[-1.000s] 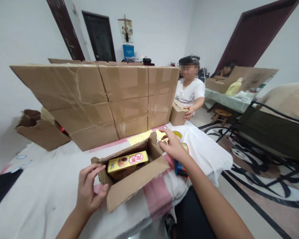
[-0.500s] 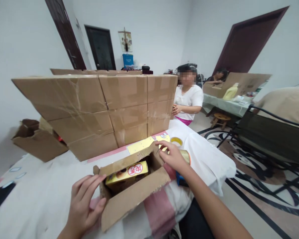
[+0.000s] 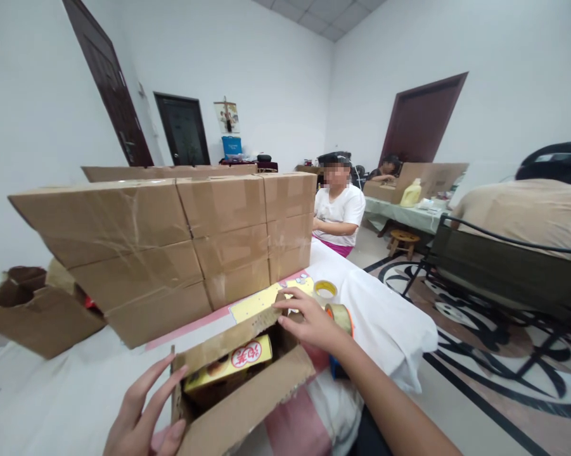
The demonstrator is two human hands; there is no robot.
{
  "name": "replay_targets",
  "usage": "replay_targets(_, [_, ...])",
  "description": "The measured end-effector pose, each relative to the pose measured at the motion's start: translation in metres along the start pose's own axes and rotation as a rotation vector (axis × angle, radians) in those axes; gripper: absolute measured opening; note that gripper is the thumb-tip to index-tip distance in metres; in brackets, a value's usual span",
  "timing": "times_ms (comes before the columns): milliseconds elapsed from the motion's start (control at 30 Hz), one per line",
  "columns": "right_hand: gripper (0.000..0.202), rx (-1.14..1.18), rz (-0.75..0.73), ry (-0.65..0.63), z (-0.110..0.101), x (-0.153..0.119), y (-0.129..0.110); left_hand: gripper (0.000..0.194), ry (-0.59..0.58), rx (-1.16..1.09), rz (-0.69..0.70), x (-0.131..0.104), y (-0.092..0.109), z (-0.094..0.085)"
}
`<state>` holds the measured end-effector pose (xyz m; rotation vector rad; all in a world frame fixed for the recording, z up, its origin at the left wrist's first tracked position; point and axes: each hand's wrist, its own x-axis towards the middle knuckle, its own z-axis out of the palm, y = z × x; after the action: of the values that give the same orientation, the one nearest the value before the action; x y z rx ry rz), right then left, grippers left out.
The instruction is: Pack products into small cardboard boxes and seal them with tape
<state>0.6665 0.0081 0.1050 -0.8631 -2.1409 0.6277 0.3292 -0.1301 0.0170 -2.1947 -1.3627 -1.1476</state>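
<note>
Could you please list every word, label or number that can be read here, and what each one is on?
"泡芙", in red characters on the yellow box; its finer print is too blurred to read.
White lettering on the blue box in the background: too small to read.
I can make out no other text.

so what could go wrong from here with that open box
The yellow carton has spare room at one end of the open cardboard box, so it might slide if the box tips. The right grip is at the box's ragged edge, which could bend or tear. The tape dispenser, partly hidden behind the right forearm, might get knocked.
</note>
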Motion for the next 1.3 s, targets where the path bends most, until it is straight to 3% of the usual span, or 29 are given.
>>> replay_targets(167, [0.036, -0.16, 0.055, -0.069, -0.003, -0.001, -0.003, 0.061, 0.01, -0.029, 0.004, 0.0, 0.002, 0.001])
replay_targets(300, [0.02, -0.518, 0.044, -0.075, 0.0, 0.001, -0.018, 0.057, 0.031, -0.094, 0.024, 0.004, 0.007, 0.001])
replay_targets(400, [0.019, -0.698, 0.037, -0.073, 0.005, 0.007, -0.03, 0.057, 0.059, -0.113, 0.054, 0.007, 0.012, 0.0])
replay_targets(567, [0.024, -0.683, 0.151, -0.009, 0.011, 0.023, -0.033, 0.054, 0.114, -0.123, 0.022, 0.004, 0.01, -0.002])
replay_targets(733, [0.026, -0.623, 0.294, -0.038, 0.014, 0.038, -0.033, 0.046, 0.155, -0.145, -0.042, -0.006, 0.001, 0.006])
replay_targets(867, [0.03, -0.631, 0.385, -0.05, 0.016, 0.047, -0.038, 0.038, 0.234, -0.221, -0.137, -0.007, 0.006, 0.012])
replay_targets(1033, [0.032, -0.636, 0.407, -0.063, 0.013, 0.052, -0.041, 0.033, 0.279, -0.284, -0.193, 0.002, 0.023, 0.01])
replay_targets(1300, [0.033, -0.653, 0.409, -0.167, 0.004, 0.06, -0.041, 0.036, 0.306, -0.404, -0.099, 0.008, 0.036, 0.009])
